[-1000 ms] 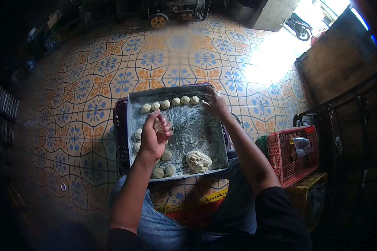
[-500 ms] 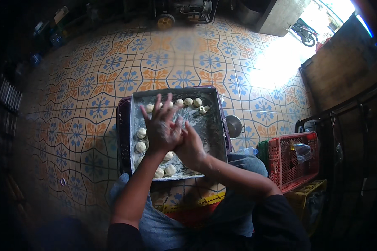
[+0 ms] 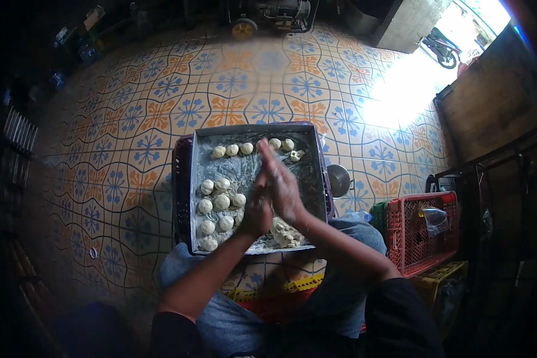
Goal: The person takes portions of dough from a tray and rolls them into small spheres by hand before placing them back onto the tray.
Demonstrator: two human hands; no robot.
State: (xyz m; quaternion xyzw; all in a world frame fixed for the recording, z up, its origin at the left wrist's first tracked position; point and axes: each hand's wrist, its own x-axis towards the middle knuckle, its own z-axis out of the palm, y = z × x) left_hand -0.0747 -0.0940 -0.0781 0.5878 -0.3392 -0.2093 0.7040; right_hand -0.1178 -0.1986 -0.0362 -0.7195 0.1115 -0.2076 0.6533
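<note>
Over the middle of a floured metal tray (image 3: pixel 311 194), my left hand (image 3: pixel 259 207) and my right hand (image 3: pixel 283 190) are pressed palm to palm. The fingers are held straight and close together. Whatever lies between the palms is hidden. Small round dough balls (image 3: pixel 222 201) sit in rows on the left part of the tray. Another row of dough balls (image 3: pixel 232 150) runs along its far side, partly covered by my fingertips. A small ragged dough piece (image 3: pixel 296 156) lies at the far right. Under my right wrist rests a larger rough dough lump (image 3: pixel 286 234).
A dark purple crate (image 3: pixel 182 179) supports the tray. Right of it are a metal pot (image 3: pixel 339 181), a red crate (image 3: pixel 420 232) and a yellow crate (image 3: pixel 444 286). A wheeled machine (image 3: pixel 274 17) stands far off on the patterned tile floor (image 3: pixel 143 119).
My hands have gone from crossed, with the left fingers spread, to palm against palm with fingers aligned. They sit slightly further right, uncovering more dough balls and the large lump.
</note>
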